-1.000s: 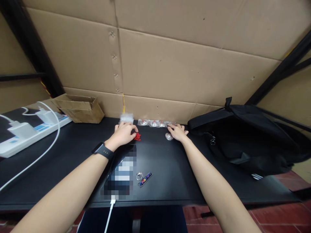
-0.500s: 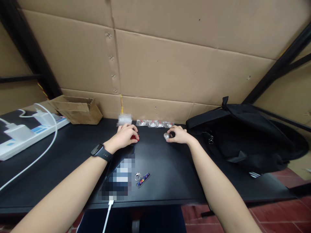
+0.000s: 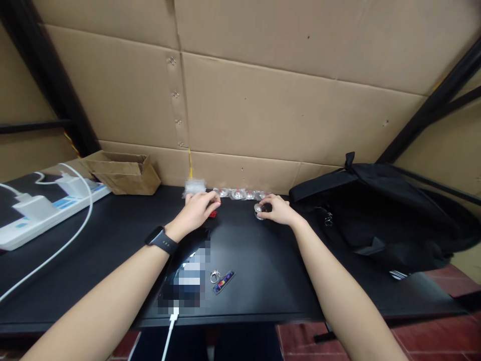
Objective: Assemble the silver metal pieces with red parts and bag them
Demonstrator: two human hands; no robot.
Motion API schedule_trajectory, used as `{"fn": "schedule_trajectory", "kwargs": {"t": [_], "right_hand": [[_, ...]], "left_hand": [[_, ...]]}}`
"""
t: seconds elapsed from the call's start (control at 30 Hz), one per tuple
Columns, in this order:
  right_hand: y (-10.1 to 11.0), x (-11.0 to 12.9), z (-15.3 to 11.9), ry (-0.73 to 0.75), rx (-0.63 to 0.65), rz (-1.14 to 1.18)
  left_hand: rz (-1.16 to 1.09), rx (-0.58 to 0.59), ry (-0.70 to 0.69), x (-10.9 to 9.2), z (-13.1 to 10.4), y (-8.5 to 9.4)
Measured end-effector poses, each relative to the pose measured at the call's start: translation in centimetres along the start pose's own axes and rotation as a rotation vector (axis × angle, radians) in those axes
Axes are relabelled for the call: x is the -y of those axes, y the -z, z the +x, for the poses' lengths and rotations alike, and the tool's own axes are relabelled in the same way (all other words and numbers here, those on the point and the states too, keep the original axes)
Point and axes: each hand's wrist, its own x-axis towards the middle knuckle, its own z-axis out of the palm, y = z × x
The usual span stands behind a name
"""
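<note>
My left hand point(image 3: 200, 206), with a dark watch on its wrist, is closed in a pinch. A tiny bit of red shows at its fingertips; its kind is too small to make out. Just below those fingers, more small red pieces point(image 3: 213, 214) lie on the black table. My right hand point(image 3: 276, 209) grips a round, shiny silver disc point(image 3: 258, 210) by its edge, close above the tabletop. Behind the hands lies a row of several clear bags point(image 3: 237, 193) with round silver items and red bits inside. A stack of clear plastic bags point(image 3: 194, 186) sits behind my left hand.
A phone point(image 3: 188, 276), blurred out, lies in front with a white cable. Beside it is a keychain point(image 3: 224, 282). At the left stand a power strip point(image 3: 48, 215) and an open cardboard box point(image 3: 131, 178). A black backpack point(image 3: 383, 210) fills the right side.
My left hand has lifted slightly off the red pieces and moved a little right, with a speck of red at its fingertips. The right hand keeps its hold on the disc.
</note>
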Motion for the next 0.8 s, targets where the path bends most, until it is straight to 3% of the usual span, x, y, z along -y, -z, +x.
{"fn": "schedule_trajectory", "kwargs": {"t": [0.3,0.53,0.8], "right_hand": [[-1.6,3.2,0.3,0.218,-0.194,0.292],[-2.8,6.0,-0.2,0.214,-0.163,0.606],[-2.8,8.9,-1.4,0.265,-0.195,0.692]], "left_hand": [[-0.131,-0.032,-0.103,-0.7,0.1,0.5],[-0.171,-0.077,-0.080,-1.6,-0.2,0.1],[-0.180,-0.154,-0.091,-2.4,-0.4,-0.1]]}}
